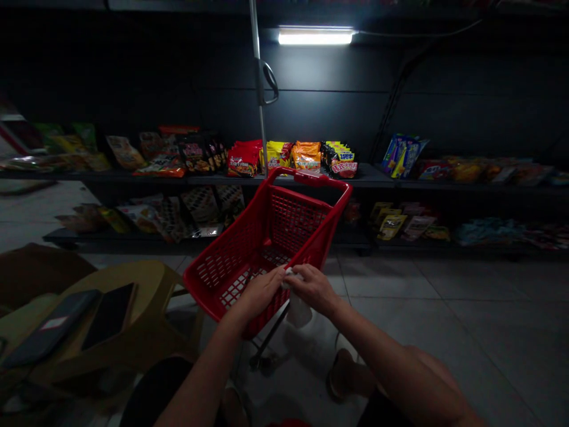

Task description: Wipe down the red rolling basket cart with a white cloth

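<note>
A red plastic shopping basket on a wheeled frame [249,249] stands on the tiled floor right in front of me. My left hand [258,292] rests on its near rim, fingers curled over the edge. My right hand [313,287] is closed on a white cloth [299,311], pressed against the same rim; part of the cloth hangs below the hand. The two hands almost touch. The basket looks empty inside.
Dark shelves of snack packets [306,155] run across the back under a tube light [315,37]. A thin metal pole [259,89] rises behind the basket. A tan plastic stool [146,279] with two dark flat items [109,314] sits at my left.
</note>
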A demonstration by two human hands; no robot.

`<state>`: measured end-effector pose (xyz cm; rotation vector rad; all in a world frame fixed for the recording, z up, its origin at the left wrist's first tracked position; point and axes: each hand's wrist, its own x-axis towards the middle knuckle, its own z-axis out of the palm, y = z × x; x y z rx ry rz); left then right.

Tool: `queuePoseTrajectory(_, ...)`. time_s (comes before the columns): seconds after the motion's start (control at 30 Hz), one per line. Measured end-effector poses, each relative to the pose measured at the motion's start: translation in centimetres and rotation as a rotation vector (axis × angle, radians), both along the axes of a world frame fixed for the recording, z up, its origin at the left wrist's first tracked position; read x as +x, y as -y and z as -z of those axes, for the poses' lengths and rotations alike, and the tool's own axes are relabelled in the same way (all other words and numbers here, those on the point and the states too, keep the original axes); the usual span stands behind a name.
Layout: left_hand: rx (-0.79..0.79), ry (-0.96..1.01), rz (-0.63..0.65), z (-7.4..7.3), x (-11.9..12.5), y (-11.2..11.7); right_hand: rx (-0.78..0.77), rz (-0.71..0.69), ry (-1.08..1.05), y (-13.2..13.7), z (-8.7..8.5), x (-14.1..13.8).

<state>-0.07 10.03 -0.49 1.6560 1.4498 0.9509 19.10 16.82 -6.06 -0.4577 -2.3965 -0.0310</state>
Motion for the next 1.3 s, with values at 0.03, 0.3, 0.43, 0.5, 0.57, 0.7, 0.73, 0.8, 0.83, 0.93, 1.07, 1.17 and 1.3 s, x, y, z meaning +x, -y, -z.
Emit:
queuePoseTrajectory(0.03, 0.019, 0.007, 0.011, -0.1, 0.1, 0.2, -0.029, 0.037, -0.021, -1.1, -0.3, 0.8)
queuePoseTrajectory(0.3, -0.001, 0.027, -0.03, 0.1, 3.4, 1.8, -0.463, 0.542, -0.535, -6.2, -2.0, 3.7)
queuePoseTrajectory(0.43, -0.016, 0.086, -0.018, 0.7, 6.8, 2.9, -0.573, 0.503, -0.707, 2.7, 2.0, 1.4)
queuePoseTrajectory(0.5, -0.042, 0.094, -0.034, 0.5, 8.3, 4.0, -0.622, 0.459, -0.772, 8.3, 4.6, 0.5)
queuePoseTrajectory(0.57, -0.081, 0.096, -0.056, 0.2, 9.2, 5.3, -0.658, 0.425, -0.789, 12.2, 6.5, 0.0)
queuePoseTrajectory(0.7, -0.075, 0.106, -0.042, 0.2, 9.5, 7.2, -0.609, 0.451, -0.862, 11.0, 6.3, 0.3)
queuePoseTrajectory(0.73, -0.073, 0.097, -0.032, 0.3, 9.3, 7.5, -0.588, 0.471, -0.884, 9.1, 5.6, 0.6)
queuePoseTrajectory(0.8, -0.099, 0.068, -0.023, 0.5, 9.0, 7.9, -0.557, 0.517, -0.919, 4.6, 3.7, 1.4)
queuePoseTrajectory(0.83, -0.124, 0.052, -0.021, 0.5, 8.8, 8.1, -0.551, 0.541, -0.933, 2.3, 2.7, 1.8)
queuePoseTrajectory(0.93, -0.158, 0.025, -0.018, 0.1, 8.7, 8.6, -0.562, 0.598, -0.976, -2.2, 0.4, 2.9)
queuePoseTrajectory(1.07, -0.169, -0.019, -0.005, -0.8, 8.8, 8.7, -0.558, 0.597, -0.95, -0.2, 0.4, 2.6)
queuePoseTrajectory(1.17, -0.154, -0.06, 0.048, -1.1, 8.2, 8.2, -0.509, 0.543, -0.836, 4.6, 2.5, 1.8)
queuePoseTrajectory(1.3, -0.102, -0.11, 0.103, -0.9, 5.9, 7.0, -0.47, 0.428, -0.662, 5.9, 3.5, 2.8)
